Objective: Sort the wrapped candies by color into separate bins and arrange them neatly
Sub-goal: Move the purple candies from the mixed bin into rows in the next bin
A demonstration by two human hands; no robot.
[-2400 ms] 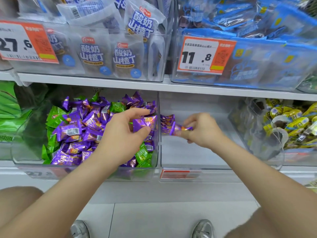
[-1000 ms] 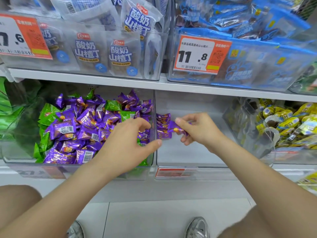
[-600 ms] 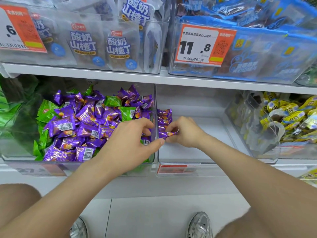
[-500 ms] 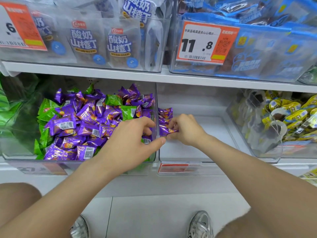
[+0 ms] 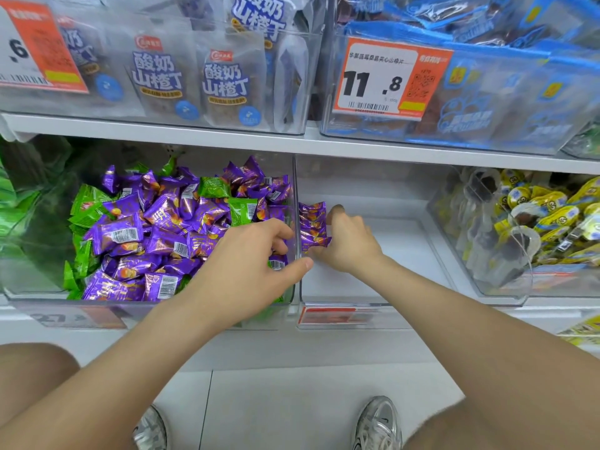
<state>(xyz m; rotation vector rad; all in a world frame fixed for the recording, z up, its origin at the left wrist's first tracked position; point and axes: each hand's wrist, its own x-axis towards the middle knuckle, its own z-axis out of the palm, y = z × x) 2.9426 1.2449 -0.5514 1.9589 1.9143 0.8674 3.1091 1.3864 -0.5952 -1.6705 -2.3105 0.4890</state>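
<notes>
Fingers (image 5: pixel 336 216) of the right hand (image 5: pixel 349 245) are curled, and between them and the thumb the front candy (image 5: pixel 317 243) of a short purple row (image 5: pixel 312 219) is pinched. That row is lined up one piece behind another inside the middle bin (image 5: pixel 373 280), packed against the clear wall (image 5: pixel 296 190) shared with the left bin (image 5: pixel 42 287). The pinched candy is touching the one behind it and sits slightly askew. Over in the left bin the left hand (image 5: pixel 250 254) is laid on a mixed pile (image 5: pixel 156 241) of purple wrappers with green candies (image 5: pixel 242 209) scattered through it. Its fingers (image 5: pixel 279 232) are bent down into the pile and its thumb is stretched towards the wall; whether anything is gripped there cannot be told, since the fingertips are hidden. Sorting is judged to be at an early stage (only a handful of purple pieces are lined up, and most are left in the pile). If the front candy is let go before it is pressed square against its neighbour, it may tip flat. The row, propped only by the wall on one side, could then be knocked over like dominoes towards the open side of the bin. Slippery foil could also be squeezed out of a hurried pinch. A green piece could be scooped up unnoticed by the left hand and so be carried into the purple row.
</notes>
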